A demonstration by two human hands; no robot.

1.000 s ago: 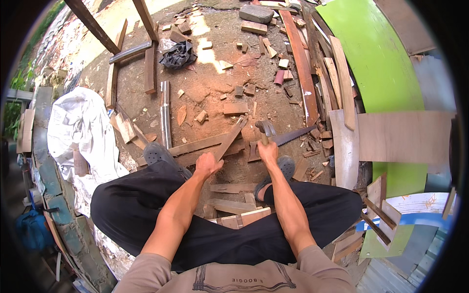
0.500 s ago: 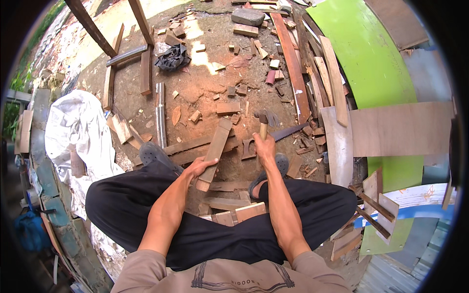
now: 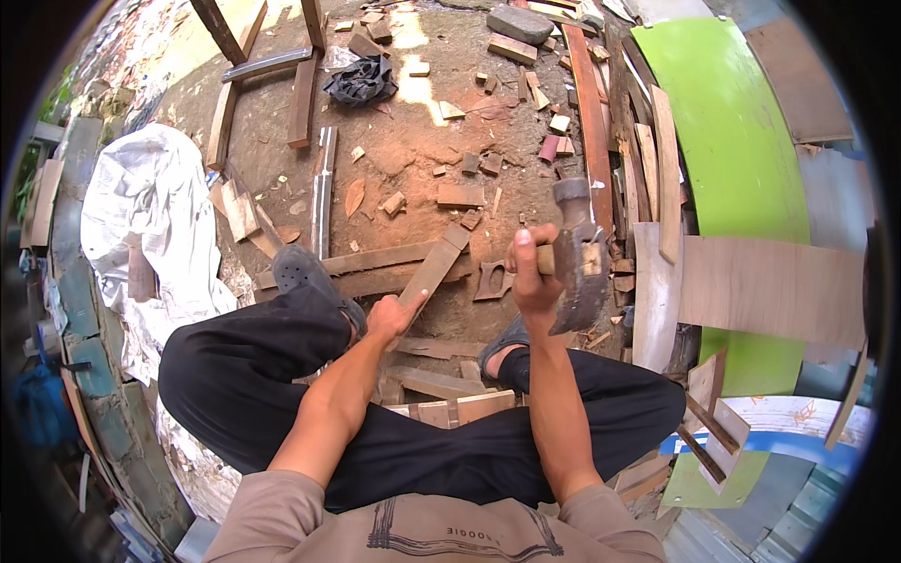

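Note:
My left hand (image 3: 385, 319) is closed around the lower part of a short wooden board (image 3: 437, 266), which slants away from me to the upper right. Raised well above the ground, my right hand (image 3: 533, 274) grips a claw hammer (image 3: 578, 223) by its wooden handle. The worn metal head looms large near the camera, right of the fist. Beneath it on the ground lies a handsaw (image 3: 492, 281), whose blade is mostly hidden by my right hand and the hammer. The board's far end is near longer planks (image 3: 394, 267) lying crosswise.
Wood offcuts (image 3: 460, 196) are strewn over the dirty concrete ahead. A wooden frame (image 3: 267, 66) and black plastic bag (image 3: 361, 81) are at upper left, with a white sack (image 3: 150, 206) below. Long boards (image 3: 591, 122) and a green panel (image 3: 727, 122) line the right.
My right hand has lifted the hammer up toward the camera and slightly right. My left hand still holds the board, which has shifted slightly. The view has also tilted a little.

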